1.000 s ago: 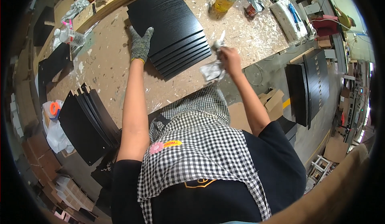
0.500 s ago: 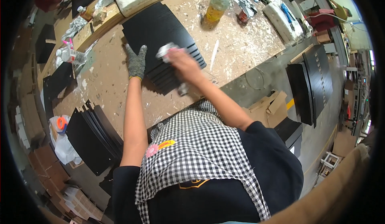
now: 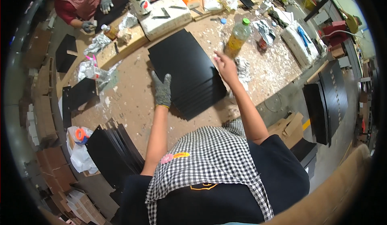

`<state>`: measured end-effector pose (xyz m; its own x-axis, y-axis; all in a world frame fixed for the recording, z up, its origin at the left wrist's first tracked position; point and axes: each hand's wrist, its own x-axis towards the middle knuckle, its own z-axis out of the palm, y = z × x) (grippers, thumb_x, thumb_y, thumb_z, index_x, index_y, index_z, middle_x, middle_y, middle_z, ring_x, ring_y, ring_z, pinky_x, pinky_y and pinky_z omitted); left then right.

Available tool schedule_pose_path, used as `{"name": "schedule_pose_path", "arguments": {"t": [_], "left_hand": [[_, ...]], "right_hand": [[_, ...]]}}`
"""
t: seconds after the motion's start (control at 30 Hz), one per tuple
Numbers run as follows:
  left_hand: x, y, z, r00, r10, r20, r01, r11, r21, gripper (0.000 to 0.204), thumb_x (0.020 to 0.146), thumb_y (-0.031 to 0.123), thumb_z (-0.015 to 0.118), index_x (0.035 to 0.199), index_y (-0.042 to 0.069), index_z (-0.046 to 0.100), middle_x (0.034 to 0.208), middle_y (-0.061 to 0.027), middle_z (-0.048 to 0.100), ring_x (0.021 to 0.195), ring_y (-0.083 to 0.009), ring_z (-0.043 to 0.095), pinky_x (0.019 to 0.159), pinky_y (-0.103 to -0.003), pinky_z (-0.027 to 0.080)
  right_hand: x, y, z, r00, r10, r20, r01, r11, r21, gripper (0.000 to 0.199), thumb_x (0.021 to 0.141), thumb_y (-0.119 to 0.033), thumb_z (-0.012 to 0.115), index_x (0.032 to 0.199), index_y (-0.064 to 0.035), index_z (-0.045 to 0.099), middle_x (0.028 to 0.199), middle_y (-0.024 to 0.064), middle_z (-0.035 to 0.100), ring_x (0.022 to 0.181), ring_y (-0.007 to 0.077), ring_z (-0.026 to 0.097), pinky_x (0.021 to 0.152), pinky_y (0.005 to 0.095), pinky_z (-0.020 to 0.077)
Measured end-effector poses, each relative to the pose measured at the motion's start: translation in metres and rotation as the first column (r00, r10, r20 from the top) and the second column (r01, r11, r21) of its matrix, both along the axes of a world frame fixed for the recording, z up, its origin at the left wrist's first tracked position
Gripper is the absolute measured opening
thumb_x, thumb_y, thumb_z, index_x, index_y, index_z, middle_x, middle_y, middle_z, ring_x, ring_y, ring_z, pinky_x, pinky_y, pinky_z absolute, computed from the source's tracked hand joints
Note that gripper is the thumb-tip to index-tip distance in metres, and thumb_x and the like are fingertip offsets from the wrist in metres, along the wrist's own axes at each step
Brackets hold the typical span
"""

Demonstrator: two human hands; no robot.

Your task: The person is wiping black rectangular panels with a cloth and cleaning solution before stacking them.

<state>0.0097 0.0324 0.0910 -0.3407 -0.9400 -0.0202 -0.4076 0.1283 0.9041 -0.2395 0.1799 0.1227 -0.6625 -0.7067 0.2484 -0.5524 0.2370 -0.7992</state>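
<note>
One stack of black panels [image 3: 187,73] lies fanned at the middle of the desk [image 3: 129,104], its lower edges stepped; the number of panels cannot be told. One bottle of yellow liquid [image 3: 237,37] with a green cap stands just beyond the stack's right corner. One crumpled grey rag [image 3: 244,67] lies beside it. Left hand [image 3: 162,91], in a grey glove, fingers spread flat, rests on the stack's left edge. Right hand [image 3: 225,65], bare, fingers loosely extended, lies at the stack's right edge, next to the rag; whether it grips anything cannot be told. A second set of black panels [image 3: 111,154] leans below the desk at left.
</note>
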Motion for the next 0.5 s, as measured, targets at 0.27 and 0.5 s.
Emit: {"name": "schedule_pose_path", "arguments": {"t": [0.27,0.5], "left_hand": [[0.005,0.011,0.004,0.782,0.163,-0.601,0.134,0.898,0.419,0.074,0.097,0.022,0.065,0.155,0.003,0.025,0.145,-0.0161,0.047,0.122,-0.0255,0.056,0.104,-0.036,0.05],[0.016,0.011,-0.007,0.781,0.235,-0.578,0.111,0.859,0.499,0.071,0.095,0.018,0.065,0.154,0.002,0.028,0.142,-0.0168,0.049,0.116,-0.0254,0.059,0.097,-0.036,0.055]], "right_hand": [[0.022,-0.042,-0.009,0.982,0.167,-0.089,-0.147,0.97,0.192,0.056,0.097,-0.033,0.063,0.143,-0.005,0.05,0.138,0.0216,0.057,0.124,0.0378,0.057,0.103,0.0413,0.0464],[0.03,-0.04,-0.01,0.964,0.22,-0.148,-0.188,0.961,0.203,0.054,0.1,-0.029,0.057,0.148,-0.007,0.044,0.144,0.0246,0.05,0.135,0.0407,0.046,0.11,0.0424,0.0395]]}}
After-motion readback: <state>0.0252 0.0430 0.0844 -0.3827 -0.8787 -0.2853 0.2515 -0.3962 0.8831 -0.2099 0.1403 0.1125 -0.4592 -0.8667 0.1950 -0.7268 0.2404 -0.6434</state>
